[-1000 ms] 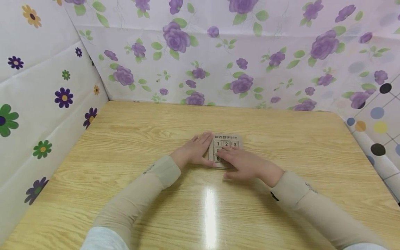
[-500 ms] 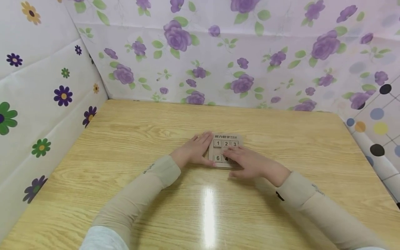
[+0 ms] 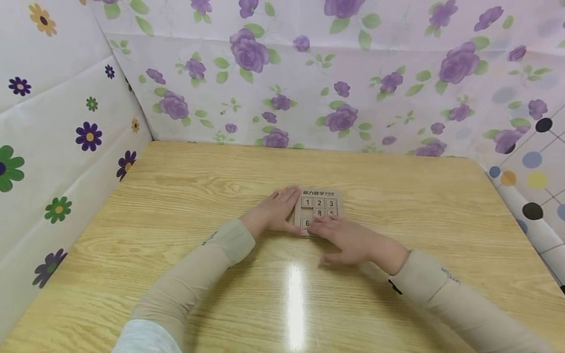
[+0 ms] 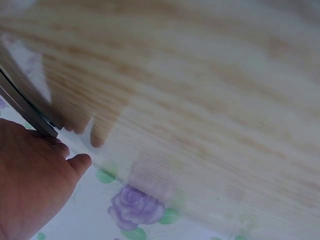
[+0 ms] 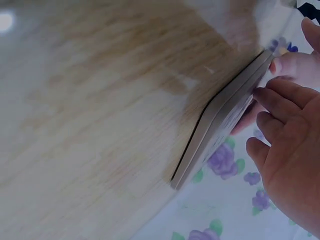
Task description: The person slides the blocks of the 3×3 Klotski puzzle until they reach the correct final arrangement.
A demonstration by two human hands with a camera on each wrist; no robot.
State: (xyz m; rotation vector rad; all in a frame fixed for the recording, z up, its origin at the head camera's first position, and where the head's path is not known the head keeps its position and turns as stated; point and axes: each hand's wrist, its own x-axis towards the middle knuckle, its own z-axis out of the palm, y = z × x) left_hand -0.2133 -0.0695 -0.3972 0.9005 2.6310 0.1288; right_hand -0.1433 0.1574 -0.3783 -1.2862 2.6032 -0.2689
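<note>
A flat, grey-brown number slide puzzle [image 3: 339, 194] lies on the wooden table in the head view. Its top row reads 1, 2, 3. The middle row has a gap at the left, then the 8 and 5. Below the gap sits the 6 tile [image 3: 307, 223]; fingers cover the rest of that row. My left hand [image 3: 275, 212] lies along the puzzle's left edge, fingers extended and thumb at the lower left corner. Fingertips of my right hand [image 3: 348, 239] rest over the bottom row, fingers nearly straight, thumb apart from the board.
The light wooden table [image 3: 212, 171] surrounds the puzzle on all sides. Behind it hangs a cloth with purple flowers [image 3: 282, 73], and another flowered cloth [image 3: 66, 147] stands at the left. A bright reflection shows on the tabletop in front.
The 8 tile has slid right from the left of the middle row, leaving a gap there. My right fingertips have moved down to the bottom row. The left hand stays in place.
</note>
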